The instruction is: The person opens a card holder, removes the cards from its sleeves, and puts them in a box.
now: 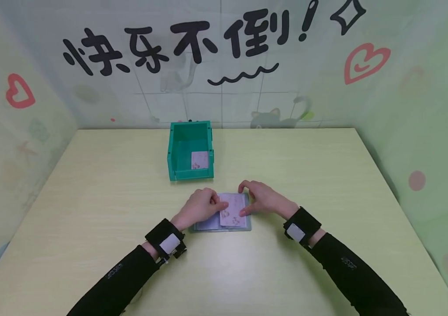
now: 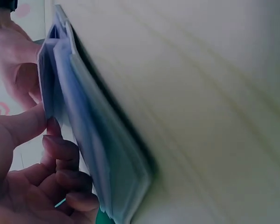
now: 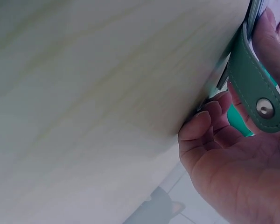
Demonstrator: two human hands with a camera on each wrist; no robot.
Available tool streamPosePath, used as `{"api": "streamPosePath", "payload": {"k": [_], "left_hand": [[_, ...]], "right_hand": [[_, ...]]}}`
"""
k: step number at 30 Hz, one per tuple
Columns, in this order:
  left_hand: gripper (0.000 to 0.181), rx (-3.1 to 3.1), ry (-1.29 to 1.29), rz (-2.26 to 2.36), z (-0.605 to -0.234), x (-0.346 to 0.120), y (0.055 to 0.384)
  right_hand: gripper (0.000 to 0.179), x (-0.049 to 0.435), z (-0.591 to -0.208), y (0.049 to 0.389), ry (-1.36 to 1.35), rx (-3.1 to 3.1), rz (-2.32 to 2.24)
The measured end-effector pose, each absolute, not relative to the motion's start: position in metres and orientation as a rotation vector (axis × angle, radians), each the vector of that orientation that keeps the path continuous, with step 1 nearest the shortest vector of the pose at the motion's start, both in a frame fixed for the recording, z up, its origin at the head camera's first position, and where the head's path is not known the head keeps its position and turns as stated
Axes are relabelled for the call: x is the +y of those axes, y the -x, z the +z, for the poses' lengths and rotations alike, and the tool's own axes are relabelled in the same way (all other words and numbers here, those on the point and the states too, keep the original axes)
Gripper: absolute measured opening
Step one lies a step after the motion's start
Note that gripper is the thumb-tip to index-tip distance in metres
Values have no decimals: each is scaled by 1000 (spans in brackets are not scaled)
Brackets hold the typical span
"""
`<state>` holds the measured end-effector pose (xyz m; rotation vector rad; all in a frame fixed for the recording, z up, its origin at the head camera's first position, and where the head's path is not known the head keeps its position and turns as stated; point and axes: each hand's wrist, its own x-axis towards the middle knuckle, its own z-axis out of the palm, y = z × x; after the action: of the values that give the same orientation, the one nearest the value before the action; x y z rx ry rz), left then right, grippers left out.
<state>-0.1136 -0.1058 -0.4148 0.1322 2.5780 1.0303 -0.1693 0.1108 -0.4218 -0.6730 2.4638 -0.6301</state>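
A small notebook [image 1: 208,226] with a green cover and pale lilac pages lies spread on the table, between both hands. My left hand [image 1: 199,207] pinches a lilac page with a small pink print [image 1: 231,215] between thumb and index finger; in the left wrist view the page [image 2: 45,79] stands up from the others. At the notebook's right side, my right hand [image 1: 265,199] holds the edge, its thumb on the pages and its other fingers curled near the far corner. The right wrist view shows a green strap [image 3: 249,79] with a metal snap hanging beside that hand.
Behind the notebook stands a teal plastic box [image 1: 191,175] with a lilac card [image 1: 200,160] inside. A pale wooden table [image 1: 109,197] extends around them. Printed cloth walls [image 1: 224,105] rise at the back and both sides.
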Motion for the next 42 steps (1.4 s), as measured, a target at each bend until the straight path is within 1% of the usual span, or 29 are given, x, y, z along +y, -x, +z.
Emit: {"api": "streamPosePath", "payload": {"k": [8, 11, 15, 22, 27, 35, 38, 42], "left_hand": [[20, 2481, -77, 1116, -404, -122, 120], [20, 2439, -57, 1141, -399, -128, 122], [25, 2444, -68, 1143, -391, -138, 126], [40, 2531, -82, 1273, -375, -159, 138], [42, 2674, 45, 1382, -375, -163, 153], [45, 2847, 268, 1481, -383, -156, 175], [41, 2935, 295, 1509, -387, -155, 181], [26, 3079, 223, 1486, -397, -154, 189]], "right_hand": [[61, 112, -423, 169, 654, 2457, -634], [62, 112, -422, 169, 650, 2452, -645], [62, 112, -421, 169, 663, 2454, -646], [62, 112, -422, 170, 675, 2457, -631], [62, 112, -422, 171, 674, 2456, -629], [61, 111, -423, 170, 680, 2455, -632], [61, 111, -423, 170, 692, 2456, -630], [60, 112, -422, 170, 677, 2460, -629]]}}
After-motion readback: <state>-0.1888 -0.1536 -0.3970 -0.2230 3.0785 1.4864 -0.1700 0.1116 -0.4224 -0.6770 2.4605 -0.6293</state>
